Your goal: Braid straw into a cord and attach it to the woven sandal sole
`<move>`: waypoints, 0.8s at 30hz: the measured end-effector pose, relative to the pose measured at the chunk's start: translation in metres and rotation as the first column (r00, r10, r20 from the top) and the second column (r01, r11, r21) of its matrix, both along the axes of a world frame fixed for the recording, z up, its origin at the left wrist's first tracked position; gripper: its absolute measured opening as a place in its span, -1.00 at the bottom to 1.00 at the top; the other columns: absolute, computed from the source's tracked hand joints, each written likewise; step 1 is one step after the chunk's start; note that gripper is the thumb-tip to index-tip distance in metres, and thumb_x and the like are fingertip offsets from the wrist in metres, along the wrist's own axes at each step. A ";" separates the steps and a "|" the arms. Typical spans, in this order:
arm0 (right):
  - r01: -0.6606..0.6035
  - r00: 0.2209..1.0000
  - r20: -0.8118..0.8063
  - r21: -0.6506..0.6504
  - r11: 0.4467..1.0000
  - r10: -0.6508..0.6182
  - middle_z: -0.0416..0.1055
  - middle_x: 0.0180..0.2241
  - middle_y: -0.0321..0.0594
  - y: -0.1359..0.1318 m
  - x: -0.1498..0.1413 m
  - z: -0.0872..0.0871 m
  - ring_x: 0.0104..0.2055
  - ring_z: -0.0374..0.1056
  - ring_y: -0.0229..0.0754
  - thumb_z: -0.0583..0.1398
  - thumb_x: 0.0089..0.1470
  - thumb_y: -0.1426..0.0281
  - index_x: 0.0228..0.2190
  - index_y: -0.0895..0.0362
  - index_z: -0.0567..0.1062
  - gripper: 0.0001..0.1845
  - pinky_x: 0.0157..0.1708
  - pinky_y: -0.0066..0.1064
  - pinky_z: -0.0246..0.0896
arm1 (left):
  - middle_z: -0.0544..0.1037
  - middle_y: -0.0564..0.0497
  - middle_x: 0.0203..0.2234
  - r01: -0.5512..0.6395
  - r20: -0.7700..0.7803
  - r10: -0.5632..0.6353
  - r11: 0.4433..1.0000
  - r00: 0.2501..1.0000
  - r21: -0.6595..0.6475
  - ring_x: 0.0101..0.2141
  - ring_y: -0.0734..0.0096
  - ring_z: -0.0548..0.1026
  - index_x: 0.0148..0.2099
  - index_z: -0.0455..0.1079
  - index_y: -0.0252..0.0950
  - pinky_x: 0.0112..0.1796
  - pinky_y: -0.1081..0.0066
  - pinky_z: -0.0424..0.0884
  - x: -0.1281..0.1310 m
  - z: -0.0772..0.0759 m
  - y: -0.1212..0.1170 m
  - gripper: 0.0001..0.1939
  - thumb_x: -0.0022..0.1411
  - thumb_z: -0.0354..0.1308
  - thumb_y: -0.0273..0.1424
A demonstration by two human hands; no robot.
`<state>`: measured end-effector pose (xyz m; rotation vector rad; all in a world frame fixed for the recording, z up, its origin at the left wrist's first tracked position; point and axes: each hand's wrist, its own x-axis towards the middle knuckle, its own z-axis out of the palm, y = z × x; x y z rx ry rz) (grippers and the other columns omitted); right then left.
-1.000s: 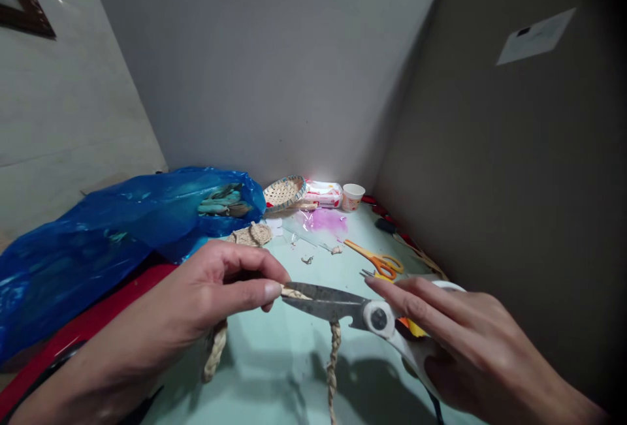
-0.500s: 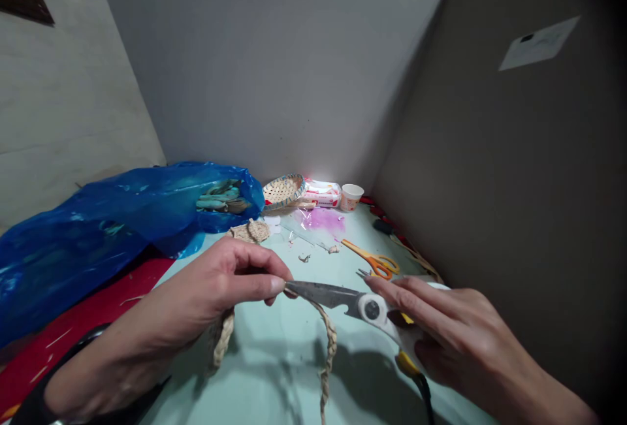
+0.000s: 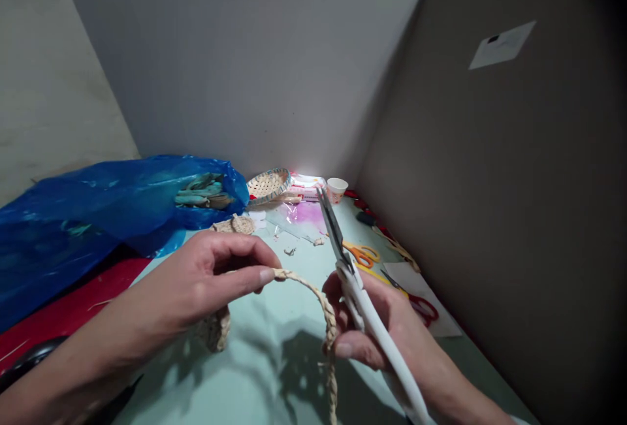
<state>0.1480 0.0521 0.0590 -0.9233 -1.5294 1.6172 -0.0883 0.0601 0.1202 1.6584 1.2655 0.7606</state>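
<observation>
My left hand [image 3: 223, 275] pinches a pale braided straw cord [image 3: 321, 298] between thumb and fingers. From that pinch the cord arches right and then hangs down past the picture's lower edge. A thicker coiled part of it [image 3: 220, 333] shows below the left hand. White-handled scissors [image 3: 360, 301] rest in my right hand [image 3: 396, 320], their blades pointing up and away, close together. The thumb and fingers of the right hand are beside the hanging cord and seem to touch it.
A blue plastic bag [image 3: 117, 196] with greenish strips inside lies at the left on a red surface [image 3: 83, 301]. Toward the back are a woven basket [image 3: 268, 187], a pink-and-white packet [image 3: 307, 191] and a paper cup [image 3: 337, 190]. Orange scissors [image 3: 365, 256] and red-handled scissors [image 3: 424, 307] lie at the right.
The scissors have left the cord at the left fingertips and swung upright in the right hand. That hand has moved left to the hanging cord. The view has shifted somewhat right.
</observation>
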 end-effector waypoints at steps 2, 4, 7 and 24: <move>0.015 1.000 -0.008 0.000 1.000 -0.015 0.32 -0.45 -0.36 -0.002 -0.001 -0.002 -0.44 0.31 -0.31 0.45 -0.24 0.16 -0.31 0.12 0.38 -0.49 -0.44 -0.52 0.25 | 0.63 0.07 -0.32 -0.011 -0.054 0.016 0.996 0.998 0.089 -0.29 0.28 0.52 -0.31 0.58 -0.12 -0.32 0.50 0.41 0.000 -0.003 0.002 -0.81 0.06 0.26 -0.18; 0.022 0.999 -0.031 0.005 1.000 -0.022 0.29 -0.44 -0.37 -0.001 0.000 -0.004 -0.44 0.28 -0.33 0.44 -0.21 0.22 -0.29 0.11 0.38 -0.51 -0.44 -0.53 0.23 | 0.64 0.10 -0.23 -0.024 -0.094 0.039 0.988 0.995 0.155 -0.19 0.24 0.53 -0.26 0.60 -0.04 -0.26 0.50 0.41 0.003 -0.006 0.002 -0.79 0.02 0.30 -0.17; -0.018 0.995 -0.097 -0.013 1.000 0.017 0.26 -0.43 -0.38 0.001 0.002 -0.007 -0.45 0.23 -0.36 0.42 -0.16 0.30 -0.25 0.11 0.38 -0.55 -0.46 -0.56 0.16 | 0.66 0.13 -0.27 0.001 -0.147 0.031 0.977 0.989 0.213 -0.18 0.24 0.54 -0.24 0.61 0.04 -0.28 0.50 0.40 0.008 -0.011 0.001 -0.82 0.05 0.29 -0.18; -0.204 0.949 -0.296 -0.303 0.931 0.111 0.35 -0.38 -0.33 -0.014 -0.014 -0.002 -0.46 0.31 -0.34 0.44 -0.30 0.38 -0.23 0.09 0.31 -0.42 -0.52 -0.57 0.12 | 0.53 0.12 -0.40 0.151 -0.317 -0.085 0.970 0.945 0.190 -0.35 0.37 0.44 -0.34 0.44 -0.18 -0.37 0.45 0.29 0.013 -0.004 -0.006 -0.76 0.28 0.00 -0.25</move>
